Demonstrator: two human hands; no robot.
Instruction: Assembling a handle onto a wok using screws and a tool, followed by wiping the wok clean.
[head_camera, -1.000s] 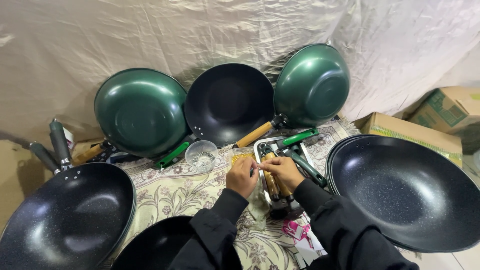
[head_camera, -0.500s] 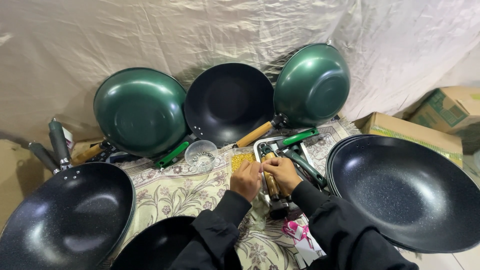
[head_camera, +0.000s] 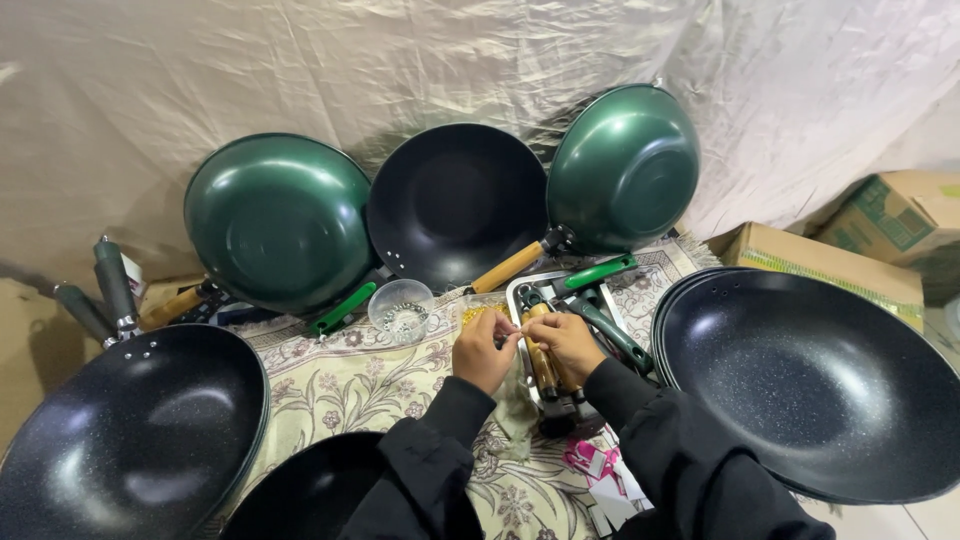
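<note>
My left hand (head_camera: 483, 350) and my right hand (head_camera: 567, 340) meet fingertip to fingertip, both pinching a small pale piece (head_camera: 516, 328) that is too small to identify. They hover over a metal tray (head_camera: 513, 298) holding wooden handles (head_camera: 546, 372), a bright green handle (head_camera: 598, 272) and a dark green handle (head_camera: 612, 338). A clear bowl of small metal parts (head_camera: 400, 311) stands just left of my left hand, with a bag of yellow bits (head_camera: 470, 313) beside it. Crumpled clear plastic (head_camera: 515, 405) lies under my wrists.
Woks ring the patterned cloth (head_camera: 340, 385): green ones (head_camera: 275, 220) (head_camera: 625, 165) and a black one (head_camera: 455, 200) lean on the draped backdrop, and black ones lie at right (head_camera: 810, 385), left (head_camera: 130, 445) and front (head_camera: 310, 495). Cardboard boxes (head_camera: 815, 262) stand at the right. A pink packet (head_camera: 590, 460) lies near my right arm.
Both hands stay together over the tray; the fingertips have drawn a little closer on the small piece. Nothing else has moved.
</note>
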